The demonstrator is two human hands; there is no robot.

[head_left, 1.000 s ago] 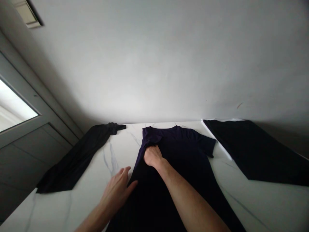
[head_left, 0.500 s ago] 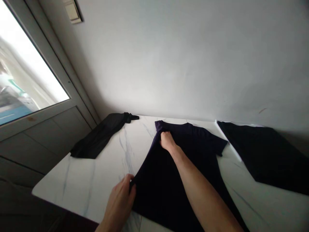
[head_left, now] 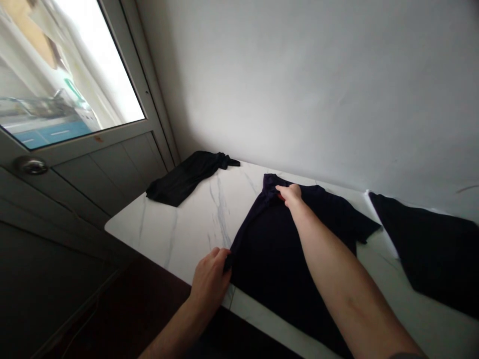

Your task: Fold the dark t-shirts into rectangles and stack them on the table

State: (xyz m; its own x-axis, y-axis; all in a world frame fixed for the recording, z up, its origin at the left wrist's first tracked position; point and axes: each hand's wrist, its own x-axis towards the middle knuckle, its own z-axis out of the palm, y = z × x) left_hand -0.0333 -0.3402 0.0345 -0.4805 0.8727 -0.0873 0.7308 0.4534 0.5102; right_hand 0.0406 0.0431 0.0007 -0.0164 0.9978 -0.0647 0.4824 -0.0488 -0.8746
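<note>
Marble tabletop point(head_left: 160, 239) holds a dark T-shirt point(head_left: 277, 254), spread flat, not folded yet. Its top edge is pinched by the right hand point(head_left: 291, 195), its side edge by the left hand point(head_left: 209, 278), fingers shut on the cloth. Black cloth point(head_left: 185, 178) is left of the shirt.

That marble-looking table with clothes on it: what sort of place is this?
Probably a room in a home, though that's a guess: a dark T-shirt lies on a white marble-patterned table, another dark garment lies nearby, and a glazed door with a round knob stands alongside.
</note>
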